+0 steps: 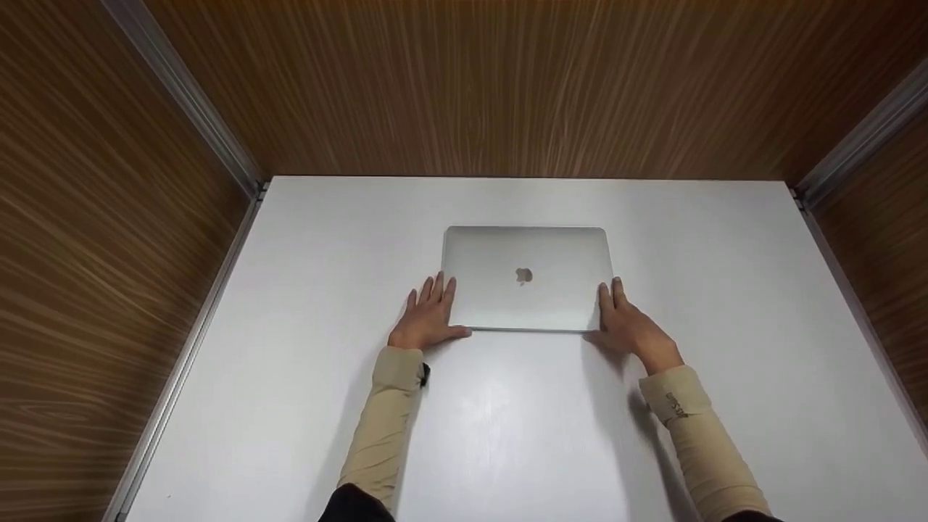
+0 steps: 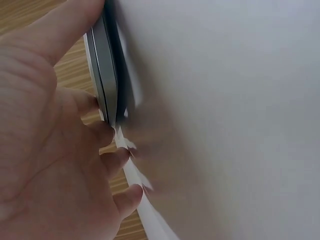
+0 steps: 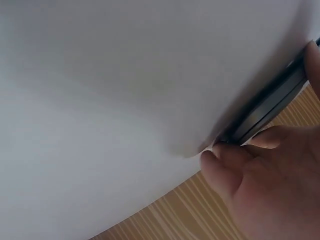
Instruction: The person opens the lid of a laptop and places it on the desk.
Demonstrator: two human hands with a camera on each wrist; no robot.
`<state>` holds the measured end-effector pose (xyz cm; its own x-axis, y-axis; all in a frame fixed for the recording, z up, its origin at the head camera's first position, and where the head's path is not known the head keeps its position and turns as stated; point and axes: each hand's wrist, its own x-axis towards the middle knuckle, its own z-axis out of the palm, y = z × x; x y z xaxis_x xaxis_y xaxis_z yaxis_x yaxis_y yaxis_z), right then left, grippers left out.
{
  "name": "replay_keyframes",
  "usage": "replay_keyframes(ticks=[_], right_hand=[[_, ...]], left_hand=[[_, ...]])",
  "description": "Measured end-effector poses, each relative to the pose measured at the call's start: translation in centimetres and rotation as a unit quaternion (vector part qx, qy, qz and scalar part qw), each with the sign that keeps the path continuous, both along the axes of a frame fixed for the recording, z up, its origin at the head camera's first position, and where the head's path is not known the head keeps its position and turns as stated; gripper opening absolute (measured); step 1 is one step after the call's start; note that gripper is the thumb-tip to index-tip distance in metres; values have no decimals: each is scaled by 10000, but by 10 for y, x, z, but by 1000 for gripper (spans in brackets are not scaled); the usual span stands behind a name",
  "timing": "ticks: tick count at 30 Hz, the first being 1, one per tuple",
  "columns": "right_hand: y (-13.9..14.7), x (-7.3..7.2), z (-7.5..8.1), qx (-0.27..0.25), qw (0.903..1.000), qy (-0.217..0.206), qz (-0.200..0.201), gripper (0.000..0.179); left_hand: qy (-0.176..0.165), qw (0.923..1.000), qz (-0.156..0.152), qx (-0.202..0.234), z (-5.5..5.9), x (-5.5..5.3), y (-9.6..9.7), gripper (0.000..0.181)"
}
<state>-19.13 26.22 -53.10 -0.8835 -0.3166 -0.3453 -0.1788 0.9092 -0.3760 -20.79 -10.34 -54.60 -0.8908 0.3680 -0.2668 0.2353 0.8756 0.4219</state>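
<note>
A closed silver laptop (image 1: 500, 301) lies flat on the white table, its lid up with a dark apple logo in the middle. At its near left corner is my left hand (image 1: 428, 317), the fingers straight and spread along the left side and the thumb against the front edge. My right hand (image 1: 625, 322) touches the near right corner, index finger on the lid's edge, another finger beside the side. Both wrist views show the laptop's thin edge close up, between thumb and fingers; its underside is hidden.
The white table (image 1: 500, 428) has wood-grain panels on its sides: a back panel (image 1: 464, 87), a left panel (image 1: 94, 275) and a right panel (image 1: 884, 239). Metal rails (image 1: 196, 333) run where the panels meet the table.
</note>
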Motion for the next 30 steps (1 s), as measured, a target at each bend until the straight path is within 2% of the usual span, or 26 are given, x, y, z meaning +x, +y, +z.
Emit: replay_keyframes(ticks=[6,12,14,30], right_hand=[[-3,4,-3,65,9996,264,75,89],[-8,12,-8,344,9913,1219,349,79],[-8,13,-10,343,9890,1388,380,78],[-9,17,-8,623,9864,1426,529,75]], left_hand=[[-27,10000,52,74,-2,-2,0,102],[-28,9998,88,185,-3,-1,0,103],[-18,9997,75,217,-3,-1,-1,103],[-29,9986,102,515,-2,-1,-3,96]])
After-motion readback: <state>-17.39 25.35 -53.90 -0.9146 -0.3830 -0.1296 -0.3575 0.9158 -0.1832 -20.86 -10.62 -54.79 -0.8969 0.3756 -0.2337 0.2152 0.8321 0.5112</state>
